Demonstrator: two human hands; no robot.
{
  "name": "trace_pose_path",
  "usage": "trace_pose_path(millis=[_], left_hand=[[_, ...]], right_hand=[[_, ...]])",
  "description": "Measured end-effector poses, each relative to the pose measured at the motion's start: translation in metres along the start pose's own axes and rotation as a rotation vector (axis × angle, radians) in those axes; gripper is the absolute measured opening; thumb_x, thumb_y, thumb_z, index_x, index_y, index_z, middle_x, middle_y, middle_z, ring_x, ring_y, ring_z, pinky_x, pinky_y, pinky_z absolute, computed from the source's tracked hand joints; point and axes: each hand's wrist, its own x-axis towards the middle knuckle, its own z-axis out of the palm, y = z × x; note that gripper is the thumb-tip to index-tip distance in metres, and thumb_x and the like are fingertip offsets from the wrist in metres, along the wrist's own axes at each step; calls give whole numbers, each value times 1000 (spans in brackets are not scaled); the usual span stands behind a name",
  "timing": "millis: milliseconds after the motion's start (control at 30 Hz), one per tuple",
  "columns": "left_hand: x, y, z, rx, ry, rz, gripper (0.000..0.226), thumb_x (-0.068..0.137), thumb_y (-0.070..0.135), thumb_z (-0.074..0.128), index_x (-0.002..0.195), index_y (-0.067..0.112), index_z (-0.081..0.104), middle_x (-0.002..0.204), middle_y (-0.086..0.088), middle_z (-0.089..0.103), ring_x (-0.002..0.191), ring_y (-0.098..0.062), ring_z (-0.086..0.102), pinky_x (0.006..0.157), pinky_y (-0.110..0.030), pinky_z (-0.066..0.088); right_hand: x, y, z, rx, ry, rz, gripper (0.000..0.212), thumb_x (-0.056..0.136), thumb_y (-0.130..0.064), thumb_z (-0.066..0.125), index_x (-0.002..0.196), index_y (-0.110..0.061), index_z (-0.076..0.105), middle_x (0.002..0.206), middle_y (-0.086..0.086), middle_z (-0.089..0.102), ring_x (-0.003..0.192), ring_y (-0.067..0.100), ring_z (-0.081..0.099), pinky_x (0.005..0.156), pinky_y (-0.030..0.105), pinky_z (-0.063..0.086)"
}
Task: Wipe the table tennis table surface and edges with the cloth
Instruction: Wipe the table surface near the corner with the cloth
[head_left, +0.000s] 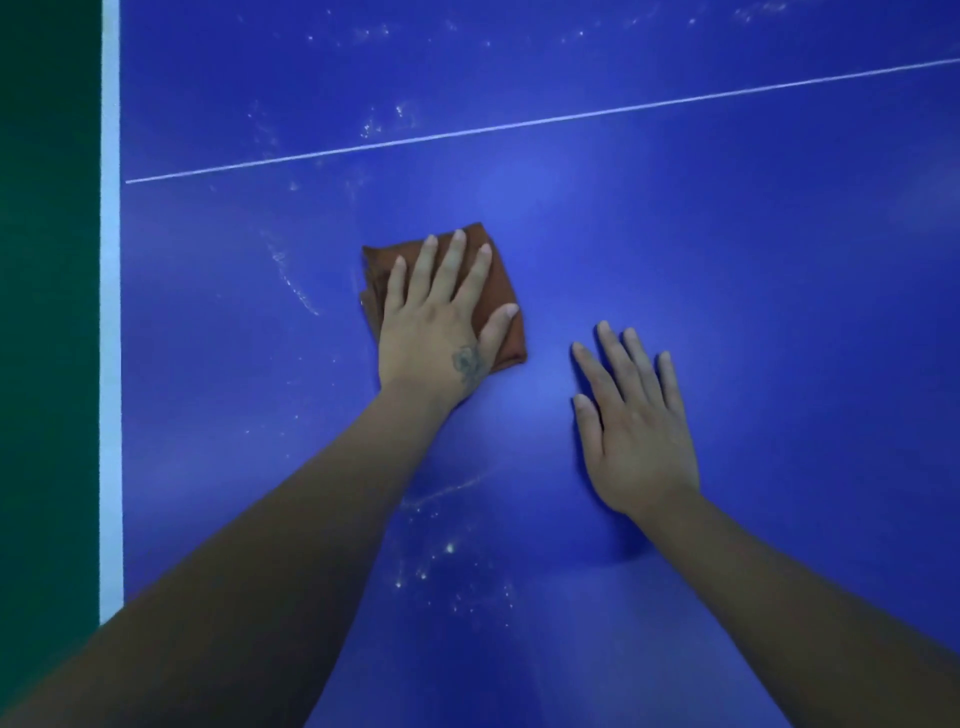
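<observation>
Left hand (441, 322) lies flat, fingers straight and spread, pressing the folded brown cloth (498, 291) onto the blue table (727, 234), near its white left edge. Right hand (631, 421) rests palm-down just beside the cloth, released, grasping nothing.

cloth (501, 291) on table (753, 260), under left hand (436, 332) | right hand (636, 431) on table, right of cloth
</observation>
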Motion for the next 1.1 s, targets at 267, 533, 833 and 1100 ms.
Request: trace_pose_path(millis=[267,533,833,1100], left_hand=[[-140,43,4,-24,7,88,70,110,64,33,170,27,30,178,0,22,166,-27,15,132,-57,17],[-65,27,-4,-9,-13,23,73,109,65,30,170,25,29,178,-1,24,166,-27,18,133,-53,14],[-66,9,1,20,55,46,73,108,69,30,170,29,30,178,0,25,165,-28,18,133,-55,15],[-194,51,2,51,44,-3,73,108,66,36,170,27,30,178,-1,24,166,-29,16,130,-59,19]], right_hand=[[0,-3,-5,-3,-9,28,56,110,-40,25,164,-24,30,175,-2,14,162,21,8,130,54,12],[0,-4,-6,2,-20,38,56,110,-41,25,164,-26,30,175,-4,13,162,19,6,130,52,11],[-2,-5,-8,12,-30,31,55,111,-40,24,165,-27,26,175,-3,10,163,19,4,131,51,7],[-4,-5,-9,46,-4,28,55,111,-40,31,164,-26,31,175,1,16,162,23,9,131,51,5]])
